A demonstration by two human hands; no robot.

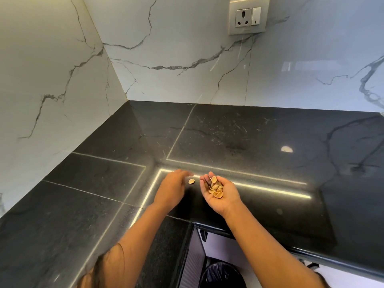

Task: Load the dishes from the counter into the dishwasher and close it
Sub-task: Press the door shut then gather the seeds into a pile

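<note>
My right hand [221, 194] is turned palm up over the black counter [249, 138], cupped around a small heap of pistachio shells [216, 189]. A single pistachio shell [191, 181] lies on the counter between the two hands. My left hand [173, 189] hovers palm down just left of that shell, its fingers blurred and stretched toward it, holding nothing I can see. No dishes and no dishwasher show in this view.
White marble walls meet in a corner behind the L-shaped counter. A wall socket [248, 16] sits high on the back wall. Below the counter's inner edge stands a bin with a black liner [222, 275] beside a ribbed panel [193, 260].
</note>
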